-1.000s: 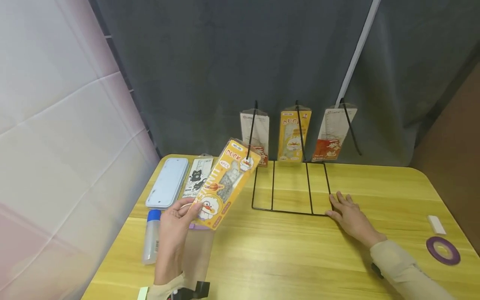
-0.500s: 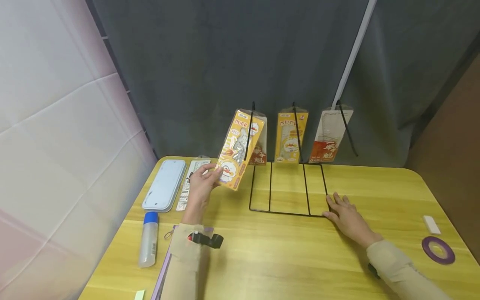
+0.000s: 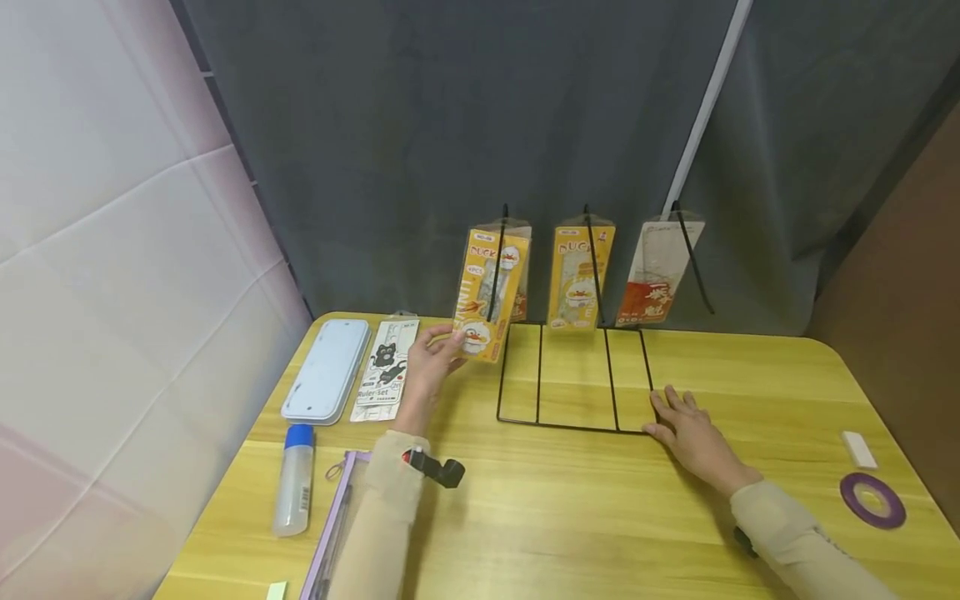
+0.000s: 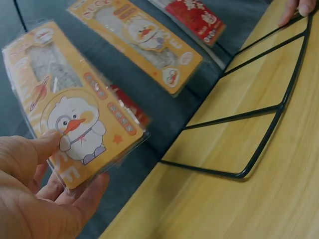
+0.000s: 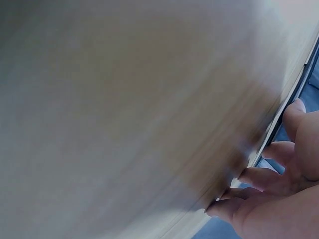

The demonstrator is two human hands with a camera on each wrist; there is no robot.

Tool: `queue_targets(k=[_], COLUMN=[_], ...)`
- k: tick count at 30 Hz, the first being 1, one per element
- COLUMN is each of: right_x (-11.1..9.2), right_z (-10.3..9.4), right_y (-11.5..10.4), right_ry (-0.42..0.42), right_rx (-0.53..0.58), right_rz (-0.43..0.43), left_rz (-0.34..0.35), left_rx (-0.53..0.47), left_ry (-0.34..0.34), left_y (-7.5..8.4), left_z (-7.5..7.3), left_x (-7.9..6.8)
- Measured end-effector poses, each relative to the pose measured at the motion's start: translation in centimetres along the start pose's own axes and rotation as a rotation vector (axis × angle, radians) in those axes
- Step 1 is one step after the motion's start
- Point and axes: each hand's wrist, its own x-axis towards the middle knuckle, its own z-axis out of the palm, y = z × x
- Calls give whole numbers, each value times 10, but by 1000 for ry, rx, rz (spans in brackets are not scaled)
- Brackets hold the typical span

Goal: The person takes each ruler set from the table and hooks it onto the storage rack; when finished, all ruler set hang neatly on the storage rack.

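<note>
My left hand (image 3: 429, 367) pinches the lower left edge of a yellow DUCK ruler set (image 3: 480, 292) in a clear sleeve, thumb on the front and fingers behind. The pack hangs almost upright at the left hook (image 3: 498, 258) of a black wire display rack (image 3: 577, 428), its top near the rod. A white-and-red pack (image 3: 521, 302) is mostly hidden behind it. Another yellow DUCK pack (image 3: 577, 283) hangs on the middle hook, and a white-and-red pack (image 3: 654, 275) on the right one. My right hand (image 3: 697, 440) rests with spread fingers on the rack base's front right corner.
Left on the table lie a pale blue tin case (image 3: 327, 371), cat-print ruler sets (image 3: 386, 367), a blue-capped bottle (image 3: 294, 483) and a purple-edged zip pouch (image 3: 330, 525). At right are a white eraser-like block (image 3: 859, 450) and a purple tape roll (image 3: 851, 497). A grey curtain (image 3: 420, 167) stands behind.
My left hand has carried the yellow ruler set up and away to the left hook, and the pack has turned from tilted to nearly upright. The right hand stays on the rack base.
</note>
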Motion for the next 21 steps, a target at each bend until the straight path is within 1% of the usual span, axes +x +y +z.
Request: queue_targets(k=[4,6,8,11,15,17,19,21], right_x=[-1,-1,-1,1,4,4,3,3], right_z=[0,0,0,2,4,3,3,3], right_y=[0,-1,-1,2,5,5,5,6], right_ry=[-7,-6,-6,-10,-4,0,0,-7], right_rx=[-4,-4,-2,2,8,6,4,5], right_rz=[4,4,4,2,-9,-8,-9,-6], left_rz=[27,27,18,-15,-27,-11,13,48], left_rx=[-2,9,31,64,88,107,156,262], left_ry=[26,28,26,20,7,2,0,-2], left_y=[-6,-8,-10,-12,-14,-13,-11,-9], left_z=[10,13,16,17,17,16,12,4], left_x=[6,8,8,7,6,1,-7,-19])
